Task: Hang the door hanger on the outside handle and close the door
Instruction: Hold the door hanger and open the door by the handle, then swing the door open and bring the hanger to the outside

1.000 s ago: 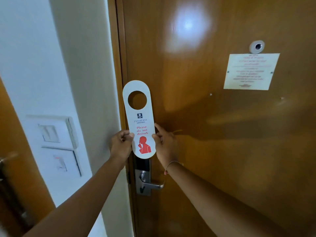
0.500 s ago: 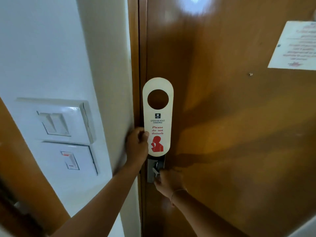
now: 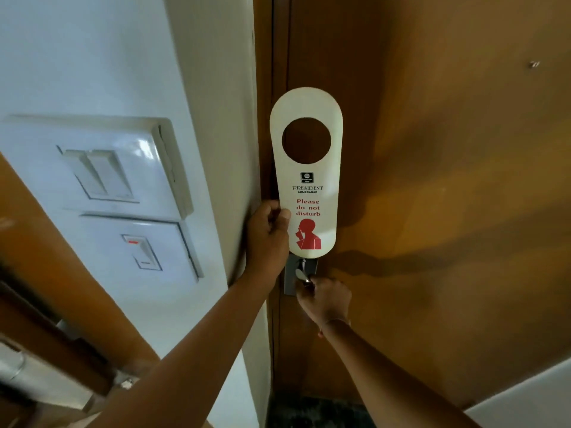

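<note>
The left hand [image 3: 268,239] is pinching the door hanger [image 3: 306,171] upright against the brown door [image 3: 432,180]; the right hand [image 3: 324,299] is gripping the metal handle [image 3: 301,274] just below. Wall switches [image 3: 102,193] are sitting left.

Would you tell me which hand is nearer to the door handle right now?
Right. The right hand grips the door handle; the left hand is above and beside it, pinching the door hanger.

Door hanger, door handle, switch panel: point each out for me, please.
door hanger [image 3: 309,193]: head view, on its printed face below the round hole.
door handle [image 3: 301,274]: head view, on the metal lever.
switch panel [image 3: 102,171]: head view, on the upper rocker switches.
</note>
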